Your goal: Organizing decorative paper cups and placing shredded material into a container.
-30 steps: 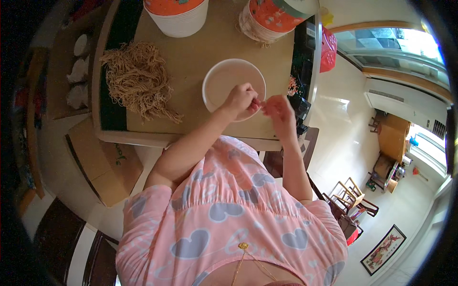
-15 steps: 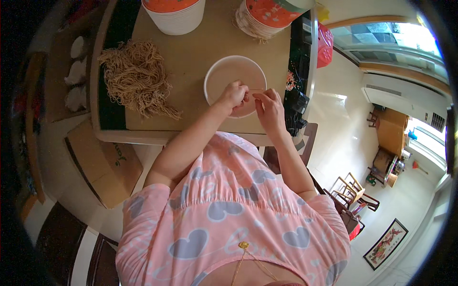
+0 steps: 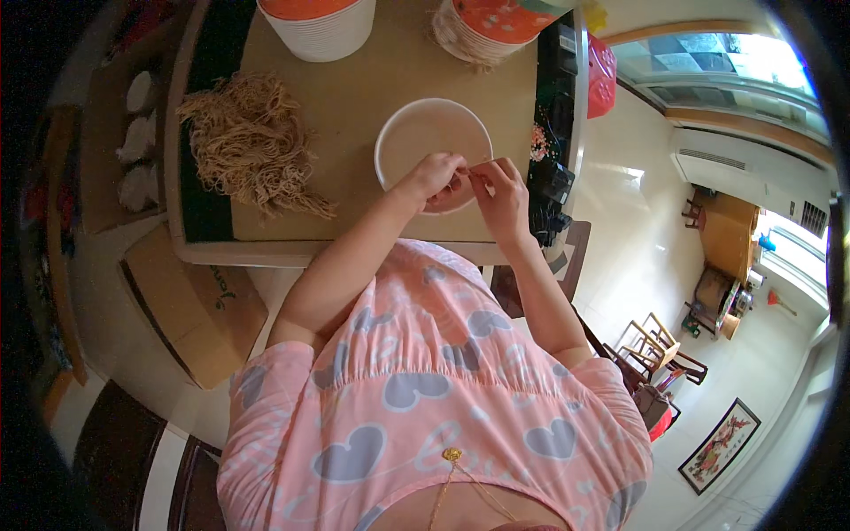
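Over a round white tub (image 3: pixel 416 128) on the table, my left hand (image 3: pixel 439 176) and my right hand (image 3: pixel 503 193) meet with their fingertips pinched. A thin tan string runs between them, mostly hidden now by the fingers; the half-second-old picture shows it more plainly. The tub's near rim is partly covered by my hands. To the left lies a loose, tangled heap of tan string (image 3: pixel 250 146), apart from both hands.
At the table's (image 3: pixel 345 97) far side stand a stack of white-and-orange tubs (image 3: pixel 323 31) and an orange tub (image 3: pixel 496 22) with string around it. Small dark boxes (image 3: pixel 556 181) line the right edge. A cardboard box (image 3: pixel 199 305) sits on the floor at left.
My hands have come closer together, so the string stretched between them has shortened to almost nothing visible. The table things sit slightly higher and further left in the picture.
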The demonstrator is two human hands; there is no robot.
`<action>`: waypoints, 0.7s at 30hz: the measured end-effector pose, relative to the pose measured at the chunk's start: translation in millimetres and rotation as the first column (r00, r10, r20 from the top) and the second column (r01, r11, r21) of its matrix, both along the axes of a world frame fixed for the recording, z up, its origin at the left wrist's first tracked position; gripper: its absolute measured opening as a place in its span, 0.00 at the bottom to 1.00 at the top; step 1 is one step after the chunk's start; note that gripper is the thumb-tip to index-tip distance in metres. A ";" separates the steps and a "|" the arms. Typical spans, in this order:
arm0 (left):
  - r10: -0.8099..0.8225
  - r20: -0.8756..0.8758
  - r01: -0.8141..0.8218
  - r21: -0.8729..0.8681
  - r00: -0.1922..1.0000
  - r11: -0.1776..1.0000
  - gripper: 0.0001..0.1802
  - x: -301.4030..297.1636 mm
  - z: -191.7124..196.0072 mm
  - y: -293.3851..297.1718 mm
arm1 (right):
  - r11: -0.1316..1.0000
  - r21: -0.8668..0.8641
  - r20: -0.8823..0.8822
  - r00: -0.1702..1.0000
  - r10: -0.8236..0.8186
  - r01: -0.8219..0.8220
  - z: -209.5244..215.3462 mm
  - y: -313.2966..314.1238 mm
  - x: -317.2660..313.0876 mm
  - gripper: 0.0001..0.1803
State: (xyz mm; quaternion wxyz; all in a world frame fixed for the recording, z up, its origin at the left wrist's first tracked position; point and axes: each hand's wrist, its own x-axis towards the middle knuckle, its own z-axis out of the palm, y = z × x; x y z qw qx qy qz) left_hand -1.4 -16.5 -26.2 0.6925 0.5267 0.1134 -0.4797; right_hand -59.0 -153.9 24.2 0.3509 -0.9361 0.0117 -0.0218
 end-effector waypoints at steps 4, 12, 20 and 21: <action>0.042 -0.126 -0.041 0.003 0.991 0.999 0.14 4.7 11.5 -1.6 | 0.998 -0.049 0.128 0.990 0.052 -0.046 -8.9 -5.7 -12.0 0.06; -0.063 0.069 0.064 -0.008 0.996 0.998 0.10 -1.7 -22.4 -14.2 | 0.973 -0.143 0.163 0.965 0.205 -0.183 -2.5 -3.2 -21.4 0.08; -0.102 0.136 0.085 0.121 0.986 0.989 0.09 -3.8 -29.6 -9.4 | 0.986 -0.009 0.210 0.963 0.167 -0.169 26.6 4.9 -34.6 0.08; -0.081 0.121 0.067 0.116 0.989 0.991 0.09 -4.8 -26.9 -9.5 | 0.984 0.003 0.233 0.957 0.174 -0.180 33.3 7.0 -36.0 0.08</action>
